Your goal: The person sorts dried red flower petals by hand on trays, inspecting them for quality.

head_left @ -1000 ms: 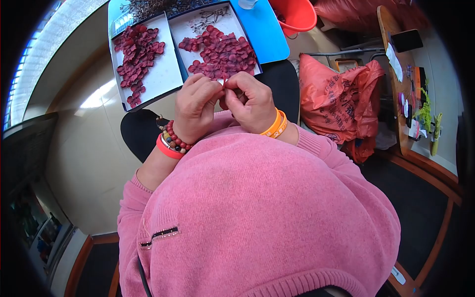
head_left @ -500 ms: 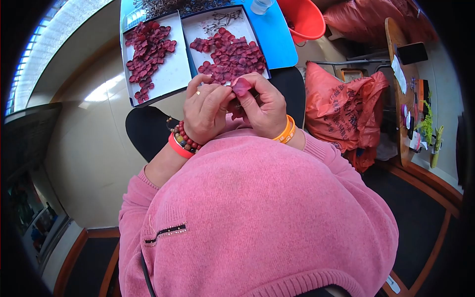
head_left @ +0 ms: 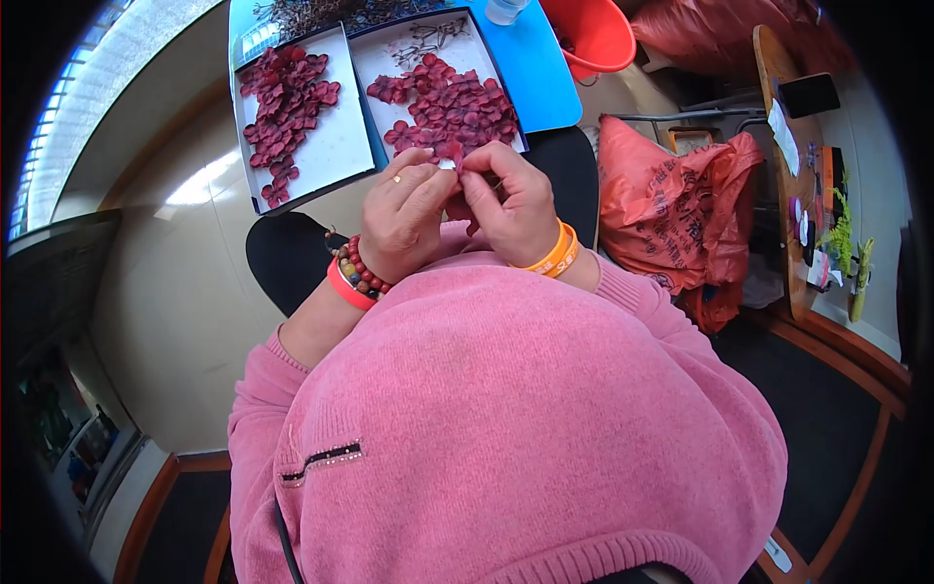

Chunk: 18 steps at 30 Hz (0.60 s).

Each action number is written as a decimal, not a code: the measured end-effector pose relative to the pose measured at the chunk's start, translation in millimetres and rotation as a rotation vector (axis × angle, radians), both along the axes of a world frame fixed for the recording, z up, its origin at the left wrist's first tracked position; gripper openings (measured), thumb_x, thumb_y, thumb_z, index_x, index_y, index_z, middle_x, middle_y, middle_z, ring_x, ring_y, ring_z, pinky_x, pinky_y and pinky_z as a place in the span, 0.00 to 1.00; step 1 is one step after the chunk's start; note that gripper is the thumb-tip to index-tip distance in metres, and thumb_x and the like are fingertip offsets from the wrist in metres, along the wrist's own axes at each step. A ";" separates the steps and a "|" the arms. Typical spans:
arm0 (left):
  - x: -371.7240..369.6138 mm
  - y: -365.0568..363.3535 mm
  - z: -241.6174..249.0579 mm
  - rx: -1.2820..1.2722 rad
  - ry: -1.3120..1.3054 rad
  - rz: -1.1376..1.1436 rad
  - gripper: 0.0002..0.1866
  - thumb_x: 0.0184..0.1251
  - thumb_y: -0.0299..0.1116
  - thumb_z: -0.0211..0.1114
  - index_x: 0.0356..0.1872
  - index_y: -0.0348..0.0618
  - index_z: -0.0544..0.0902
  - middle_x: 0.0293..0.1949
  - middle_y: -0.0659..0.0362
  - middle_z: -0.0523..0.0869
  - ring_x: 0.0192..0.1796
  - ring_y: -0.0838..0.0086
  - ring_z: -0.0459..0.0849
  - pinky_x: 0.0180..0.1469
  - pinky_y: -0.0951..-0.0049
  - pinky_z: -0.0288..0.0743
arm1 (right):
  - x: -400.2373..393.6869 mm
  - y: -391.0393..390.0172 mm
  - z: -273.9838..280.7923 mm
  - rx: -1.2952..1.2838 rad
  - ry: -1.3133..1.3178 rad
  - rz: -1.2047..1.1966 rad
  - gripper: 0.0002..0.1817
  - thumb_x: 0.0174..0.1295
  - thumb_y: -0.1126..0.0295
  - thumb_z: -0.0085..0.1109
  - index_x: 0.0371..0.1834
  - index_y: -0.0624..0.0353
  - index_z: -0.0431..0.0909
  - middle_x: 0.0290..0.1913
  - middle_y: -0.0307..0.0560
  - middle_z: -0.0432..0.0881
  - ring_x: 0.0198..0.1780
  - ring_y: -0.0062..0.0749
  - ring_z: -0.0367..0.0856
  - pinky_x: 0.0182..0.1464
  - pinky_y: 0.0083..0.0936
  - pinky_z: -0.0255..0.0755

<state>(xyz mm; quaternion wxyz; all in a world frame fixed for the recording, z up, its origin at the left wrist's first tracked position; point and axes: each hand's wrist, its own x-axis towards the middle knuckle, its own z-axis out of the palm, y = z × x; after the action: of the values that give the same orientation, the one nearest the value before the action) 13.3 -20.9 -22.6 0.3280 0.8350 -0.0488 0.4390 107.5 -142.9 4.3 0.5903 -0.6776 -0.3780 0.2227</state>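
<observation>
Close in front of my chest, my left hand (head_left: 401,216) and my right hand (head_left: 514,204) meet fingertip to fingertip. Both pinch dark red fabric petals (head_left: 454,152); part of the petals shows below the fingers and the rest is hidden behind them. Just beyond my hands is a shallow white box (head_left: 482,54) with a heap of similar flower petals (head_left: 457,109) and a few thin brown stems (head_left: 428,41). A second shallow box (head_left: 336,131) to its left holds more petals (head_left: 282,102).
The boxes rest on a blue table (head_left: 545,92) with a pile of brown stems (head_left: 331,15) and a clear cup (head_left: 504,10) at the back. Right of it are a red bucket (head_left: 598,39) and a red plastic bag (head_left: 662,195). A dark stool (head_left: 277,258) is beneath.
The petal between my fingertips has turned from broad and flat to narrow and upright. My right thumb and finger have closed in on it, and my hands stay almost in place.
</observation>
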 end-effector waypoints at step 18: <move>-3.8 1.6 8.5 0.091 0.042 0.045 0.11 0.50 0.18 0.63 0.38 0.34 0.79 0.29 0.54 0.81 0.30 0.64 0.81 0.49 0.59 0.76 | 3.8 -0.2 1.7 -0.033 0.041 0.045 0.03 0.65 0.78 0.53 0.39 0.63 0.74 0.32 0.38 0.79 0.30 0.14 0.79 0.29 0.11 0.73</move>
<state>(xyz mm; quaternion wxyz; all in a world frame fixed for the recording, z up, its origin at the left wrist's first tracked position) 9.5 -19.2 -14.1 0.2808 0.8589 -0.0430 0.4262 111.3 -143.1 6.0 0.5816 -0.6739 -0.3773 0.2556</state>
